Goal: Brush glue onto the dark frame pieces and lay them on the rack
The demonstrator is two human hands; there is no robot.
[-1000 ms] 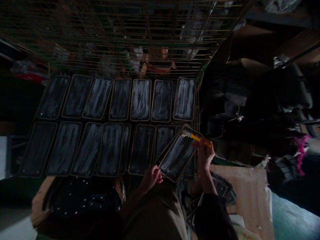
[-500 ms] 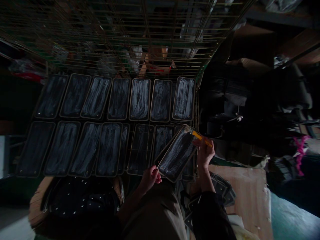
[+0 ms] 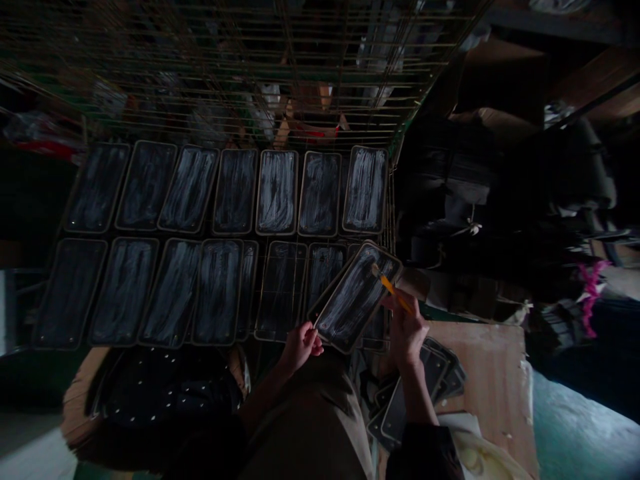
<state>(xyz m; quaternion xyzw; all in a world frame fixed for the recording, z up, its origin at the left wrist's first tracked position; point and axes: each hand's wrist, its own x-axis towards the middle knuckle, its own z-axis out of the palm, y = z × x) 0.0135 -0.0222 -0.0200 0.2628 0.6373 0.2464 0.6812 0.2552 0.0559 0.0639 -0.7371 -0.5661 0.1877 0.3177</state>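
Observation:
My left hand (image 3: pixel 303 347) pinches the lower left corner of a dark rectangular panel (image 3: pixel 353 303) with a pale rim. The panel is tilted, its top leaning right, and whitish streaks cover its face. In my right hand (image 3: pixel 407 330) is a paintbrush (image 3: pixel 387 283) with a yellow-orange handle, its bristles touching the upper part of the panel. Behind the held panel, another streaked panel (image 3: pixel 325 267) is partly hidden. More streaked panels lie in two rows to the left, such as one at the upper right (image 3: pixel 365 190).
A wire rack (image 3: pixel 430 80) rises behind the rows. At lower left stands an open cardboard box (image 3: pixel 75 407) holding dark studded pieces. On a wooden board (image 3: pixel 495 380) at right lie several loose dark panels (image 3: pixel 440 367). Dark bundles (image 3: pixel 465 193) are stacked at right.
My right hand has drawn the brush downward from the panel's top edge onto its face. The left hand keeps its hold on the corner, and the view has shifted slightly.

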